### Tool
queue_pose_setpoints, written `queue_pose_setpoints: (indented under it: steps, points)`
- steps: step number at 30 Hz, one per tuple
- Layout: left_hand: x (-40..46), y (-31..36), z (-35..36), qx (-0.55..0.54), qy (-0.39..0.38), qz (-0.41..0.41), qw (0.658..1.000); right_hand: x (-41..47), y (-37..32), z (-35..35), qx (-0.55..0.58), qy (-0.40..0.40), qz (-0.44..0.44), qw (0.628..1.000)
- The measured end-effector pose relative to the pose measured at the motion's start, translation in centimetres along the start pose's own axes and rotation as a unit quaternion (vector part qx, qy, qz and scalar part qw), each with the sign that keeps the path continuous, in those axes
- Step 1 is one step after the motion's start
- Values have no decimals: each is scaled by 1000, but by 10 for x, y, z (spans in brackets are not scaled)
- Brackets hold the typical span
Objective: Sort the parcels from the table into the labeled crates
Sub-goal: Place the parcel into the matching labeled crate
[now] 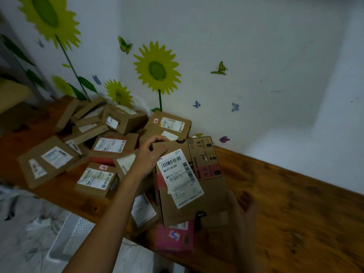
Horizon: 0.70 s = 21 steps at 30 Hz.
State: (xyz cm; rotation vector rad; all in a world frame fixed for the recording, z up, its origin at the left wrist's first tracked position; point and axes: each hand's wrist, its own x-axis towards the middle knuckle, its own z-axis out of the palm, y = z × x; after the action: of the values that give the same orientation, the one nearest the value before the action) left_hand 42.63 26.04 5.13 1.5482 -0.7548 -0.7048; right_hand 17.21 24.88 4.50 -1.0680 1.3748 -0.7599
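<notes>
A large brown cardboard parcel (202, 198) with a white barcode label and a red printed panel is lifted above the wooden table (295, 203). My left hand (151, 154) grips its far left corner, fingers curled over the top edge. My right hand (244, 205) supports its near right edge from below, blurred and partly hidden by the box. A pile of several brown labelled parcels (110, 146) lies on the table to the left. Under the held box sits a pink parcel (175, 239) at the table's front edge.
A white perforated plastic crate (67, 241) stands on the patterned floor below the table's front edge, at lower left. The white wall with sunflower and butterfly stickers (157, 69) runs behind the table. Bare wood shows on the table's right part.
</notes>
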Motion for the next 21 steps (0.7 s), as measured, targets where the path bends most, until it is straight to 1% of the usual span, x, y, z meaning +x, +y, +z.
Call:
queue_pose_setpoints:
  steps: [1,2,4,5,8,9,10,12,14,17,21]
  points:
    - [0,-2,1,-6,2,-9,1000,5,-7,1,-32,-16,-23,999]
    - [0,-3,3,-16,7,-21,1000,11,-10,2,-77,-50,-38,995]
    - [-1,-3,7,-16,31,-52,998,21,-9,7,-124,-127,-32,984]
    - [-2,-3,7,-6,51,-66,996,22,-8,12,-135,-145,-34,980]
    - [-17,-9,-1,34,103,-97,989,26,6,24,-142,-134,-60,979]
    - [-25,-14,-3,44,97,-105,989,24,9,27,-140,-131,-59,980]
    - [-36,-21,-5,36,74,-111,990,22,12,30,-134,-126,-50,982]
    - [-59,-30,-1,-13,13,-119,993,18,16,34,-123,-126,-43,984]
    - [-73,-34,3,-40,-9,-108,993,16,19,36,-129,-119,-50,983]
    - [-78,-28,-5,-63,19,-104,992,5,20,38,-130,-116,-74,982]
    - [-78,8,-21,-37,43,-59,997,-18,3,38,-92,-103,-115,984]
